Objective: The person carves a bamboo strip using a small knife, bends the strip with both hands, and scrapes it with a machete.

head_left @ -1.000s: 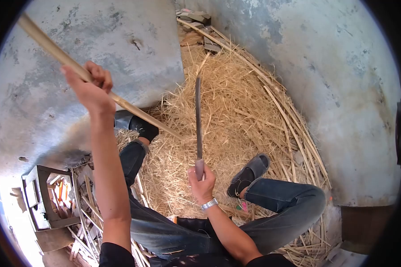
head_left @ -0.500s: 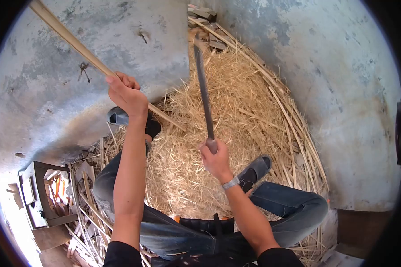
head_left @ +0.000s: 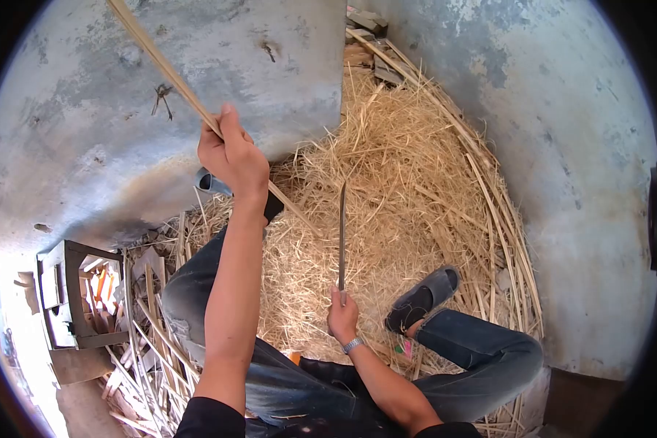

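Note:
My left hand [head_left: 235,157] is closed round a long, pale bamboo strip [head_left: 160,62]. The strip slants from the upper left, under my hand, down to the shavings by my foot. Low in the middle, my right hand [head_left: 342,319] grips the handle of a long knife [head_left: 342,233]. Its narrow dark blade points away from me, seen almost edge-on. The blade is to the right of the strip's lower end and apart from it. A heap of thin, curly shavings [head_left: 401,153] lies beneath both hands.
Long strips [head_left: 504,212] lie along the curved right wall. A grey wall [head_left: 255,80] rises behind my left hand. My bent legs and sandals [head_left: 442,285] flank the heap. At lower left stands a dark open frame [head_left: 69,292] beside loose offcuts [head_left: 150,350].
My right hand has drawn the knife down towards my body, and the blade has turned to show its thin side. My left hand still holds the strip. The whole view has shifted slightly.

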The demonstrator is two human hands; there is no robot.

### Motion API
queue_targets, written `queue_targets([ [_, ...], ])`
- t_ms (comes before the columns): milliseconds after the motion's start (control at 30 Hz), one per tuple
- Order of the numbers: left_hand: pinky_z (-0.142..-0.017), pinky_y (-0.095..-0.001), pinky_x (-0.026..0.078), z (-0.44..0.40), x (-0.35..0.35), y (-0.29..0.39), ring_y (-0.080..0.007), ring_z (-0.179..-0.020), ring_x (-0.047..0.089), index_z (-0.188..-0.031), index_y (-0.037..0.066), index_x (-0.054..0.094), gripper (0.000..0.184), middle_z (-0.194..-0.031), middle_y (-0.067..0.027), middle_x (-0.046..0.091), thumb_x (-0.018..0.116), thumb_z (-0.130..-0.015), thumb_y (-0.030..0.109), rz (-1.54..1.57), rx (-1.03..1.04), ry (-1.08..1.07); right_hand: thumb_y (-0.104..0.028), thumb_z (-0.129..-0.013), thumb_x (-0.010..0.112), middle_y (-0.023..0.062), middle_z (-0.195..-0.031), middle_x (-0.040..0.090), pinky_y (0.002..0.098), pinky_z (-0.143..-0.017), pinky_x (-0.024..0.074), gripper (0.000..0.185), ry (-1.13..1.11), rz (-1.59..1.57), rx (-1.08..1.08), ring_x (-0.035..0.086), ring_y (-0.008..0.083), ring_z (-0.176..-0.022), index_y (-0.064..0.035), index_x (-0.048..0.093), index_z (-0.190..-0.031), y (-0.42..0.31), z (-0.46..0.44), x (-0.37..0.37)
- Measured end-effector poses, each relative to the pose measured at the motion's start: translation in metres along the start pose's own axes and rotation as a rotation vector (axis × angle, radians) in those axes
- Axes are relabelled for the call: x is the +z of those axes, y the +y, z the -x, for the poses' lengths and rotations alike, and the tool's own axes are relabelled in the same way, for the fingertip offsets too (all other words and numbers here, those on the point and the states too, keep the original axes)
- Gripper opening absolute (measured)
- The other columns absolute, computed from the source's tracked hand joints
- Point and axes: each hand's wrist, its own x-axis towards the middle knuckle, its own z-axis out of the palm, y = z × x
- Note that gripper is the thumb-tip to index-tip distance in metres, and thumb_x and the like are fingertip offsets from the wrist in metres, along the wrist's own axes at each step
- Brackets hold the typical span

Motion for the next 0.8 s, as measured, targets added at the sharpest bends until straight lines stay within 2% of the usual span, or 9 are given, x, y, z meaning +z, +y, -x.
queue_targets([
  [100,-0.046,-0.0266,0.019,-0.003,-0.001,-0.004,-0.0058,-0.049,0.024,-0.073,0.012,0.042,0.033,-0.058,0.0052,0.029,0.061,-0.098,0.023,0.041,-0.024,0.042,-0.037,-0.104,0.057,0.0022,-0.059,0.052,0.0294,-0.044,0.0389,0.047,-0.125,-0.381,0.306,0.048,0.0106,-0.046,-0.0044,0.051,-0.071,-0.052,-0.010,-0.016],
  [233,-0.046,-0.0259,0.017,-0.006,-0.008,-0.001,-0.0053,-0.049,0.023,-0.073,0.013,0.041,0.033,-0.059,0.0056,0.030,0.063,-0.095,0.022,0.116,-0.033,0.066,-0.035,-0.105,0.054,0.0007,-0.060,0.051,0.0256,-0.040,0.0364,0.040,-0.156,-0.692,0.153,0.047,0.0070,-0.045,-0.0077,0.050,-0.076,-0.092,-0.021,-0.026],
  [300,-0.046,-0.0258,0.018,-0.002,-0.011,0.003,-0.0054,-0.050,0.024,-0.073,0.013,0.040,0.033,-0.059,0.0053,0.030,0.063,-0.095,0.024,0.123,-0.046,0.057,-0.035,-0.105,0.055,0.0047,-0.061,0.053,0.0302,-0.043,0.0417,0.041,-0.193,-0.722,0.158,0.050,0.0130,-0.047,-0.0050,0.051,-0.077,-0.057,-0.014,-0.020],
  [367,-0.047,-0.0256,0.018,0.004,-0.013,0.008,-0.0055,-0.051,0.024,-0.073,0.014,0.039,0.034,-0.060,0.0050,0.030,0.062,-0.095,0.025,0.135,-0.054,0.054,-0.041,-0.103,0.054,0.0114,-0.063,0.055,0.0355,-0.051,0.0482,0.047,-0.092,-0.072,-0.004,0.055,0.0214,-0.051,-0.0012,0.052,-0.078,0.004,-0.001,-0.008],
  [500,-0.048,-0.0247,0.020,0.019,-0.013,0.016,-0.0056,-0.053,0.025,-0.074,0.013,0.038,0.035,-0.062,0.0041,0.031,0.059,-0.097,0.029,0.127,-0.071,0.000,-0.048,-0.103,0.051,0.0083,-0.061,0.055,0.0379,-0.046,0.0454,0.052,-0.067,0.352,-0.270,0.053,0.0183,-0.047,-0.0005,0.060,-0.085,0.129,0.012,0.006],
  [567,-0.048,-0.0244,0.020,0.023,-0.014,0.018,-0.0057,-0.054,0.026,-0.074,0.013,0.039,0.034,-0.062,0.0039,0.032,0.058,-0.097,0.029,0.110,-0.084,-0.023,-0.056,-0.100,0.053,0.0054,-0.057,0.050,0.0383,-0.044,0.0448,0.057,-0.341,0.033,0.232,0.050,0.0188,-0.043,-0.0040,0.057,-0.076,0.118,0.012,-0.001],
  [600,-0.048,-0.0242,0.020,0.026,-0.015,0.018,-0.0056,-0.054,0.026,-0.074,0.013,0.039,0.034,-0.062,0.0038,0.032,0.058,-0.097,0.030,0.118,-0.088,-0.024,-0.056,-0.100,0.053,0.0054,-0.057,0.050,0.0383,-0.044,0.0448,0.057,-0.345,0.036,0.241,0.050,0.0188,-0.043,-0.0040,0.057,-0.076,0.101,0.013,-0.009],
  [667,-0.048,-0.0240,0.020,0.023,-0.012,0.016,-0.0055,-0.054,0.026,-0.075,0.012,0.039,0.034,-0.062,0.0037,0.033,0.058,-0.097,0.030,0.144,-0.078,-0.020,-0.057,-0.099,0.055,0.0029,-0.056,0.048,0.0380,-0.042,0.0442,0.056,-0.453,-0.322,0.839,0.047,0.0171,-0.040,-0.0086,0.051,-0.072,0.043,-0.009,-0.028],
  [800,-0.047,-0.0239,0.019,0.026,-0.008,0.013,-0.0041,-0.053,0.025,-0.078,0.011,0.044,0.029,-0.061,0.0051,0.034,0.060,-0.096,0.026,0.202,-0.072,-0.029,-0.052,-0.102,0.054,0.0017,-0.055,0.045,0.0336,-0.040,0.0415,0.051,-0.348,-0.386,0.764,0.044,0.0136,-0.040,-0.0124,0.045,-0.072,-0.026,-0.030,-0.031],
])
